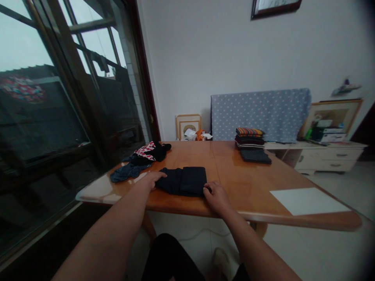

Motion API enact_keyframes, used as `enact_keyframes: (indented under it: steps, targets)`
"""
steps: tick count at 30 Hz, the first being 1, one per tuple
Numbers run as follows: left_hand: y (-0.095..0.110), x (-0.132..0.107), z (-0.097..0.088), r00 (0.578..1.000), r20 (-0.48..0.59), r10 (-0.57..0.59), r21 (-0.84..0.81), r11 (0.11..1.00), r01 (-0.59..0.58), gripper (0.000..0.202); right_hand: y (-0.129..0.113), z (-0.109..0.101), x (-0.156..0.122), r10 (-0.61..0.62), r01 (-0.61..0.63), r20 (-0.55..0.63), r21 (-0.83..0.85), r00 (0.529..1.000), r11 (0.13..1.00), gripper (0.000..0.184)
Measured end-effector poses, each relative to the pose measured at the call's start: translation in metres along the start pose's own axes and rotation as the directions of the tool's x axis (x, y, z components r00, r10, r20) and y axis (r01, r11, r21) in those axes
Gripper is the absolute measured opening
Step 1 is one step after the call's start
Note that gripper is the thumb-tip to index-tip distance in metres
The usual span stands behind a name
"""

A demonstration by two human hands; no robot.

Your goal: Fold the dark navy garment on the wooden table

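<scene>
With left fingers point(160, 175) pinching the dark garment point(191, 181) by the bench's point(249, 187) near edge, and right fingers point(208, 187) curled at its side, grip unclear, keep the layers flat and square.

A dark navy garment point(183, 182) lay flat and partly folded on the counter point(246, 187), near its front edge. The right portion formed a compact, nearly rectangular block of layered cloth with a straight outer side and squared corners. A visible fold line separated this block from the left portion, which extended sideways as a lower, less regular section with slightly uneven edges. The fabric appeared plain; the garment's type could not be determined.
</scene>
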State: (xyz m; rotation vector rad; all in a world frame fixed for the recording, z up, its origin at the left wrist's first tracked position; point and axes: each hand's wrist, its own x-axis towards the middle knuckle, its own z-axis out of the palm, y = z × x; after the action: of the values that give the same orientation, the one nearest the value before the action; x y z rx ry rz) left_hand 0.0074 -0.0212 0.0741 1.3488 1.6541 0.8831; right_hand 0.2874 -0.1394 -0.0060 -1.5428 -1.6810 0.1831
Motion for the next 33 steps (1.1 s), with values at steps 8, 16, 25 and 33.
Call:
enact_keyframes:
  steps: [8, 16, 25, 33]
  targets:
    - [0.028, -0.001, 0.013, 0.998, 0.069, 0.008, -0.068, 0.998, -0.003, 0.025, 0.0, 0.0, 0.001, 0.018, -0.018, 0.009, 0.001, 1.0, 1.0, 0.023]
    - [0.063, -0.007, 0.06, 0.962, 0.217, 0.167, -0.03, 0.986, -0.164, 0.024, -0.006, -0.007, 0.002, 0.046, -0.045, 0.028, -0.018, 0.999, 0.999, 0.025]
    - [0.053, -0.034, 0.125, 0.931, 0.309, 0.194, 0.116, 0.964, -0.24, 0.038, -0.008, -0.009, 0.001, 0.069, -0.068, 0.045, -0.037, 0.997, 0.997, 0.025]
    - [0.053, -0.039, 0.129, 0.828, 0.519, 0.214, 0.13, 0.937, -0.324, 0.046, -0.006, -0.009, 0.002, 0.089, -0.088, 0.047, -0.019, 0.995, 0.996, 0.024]
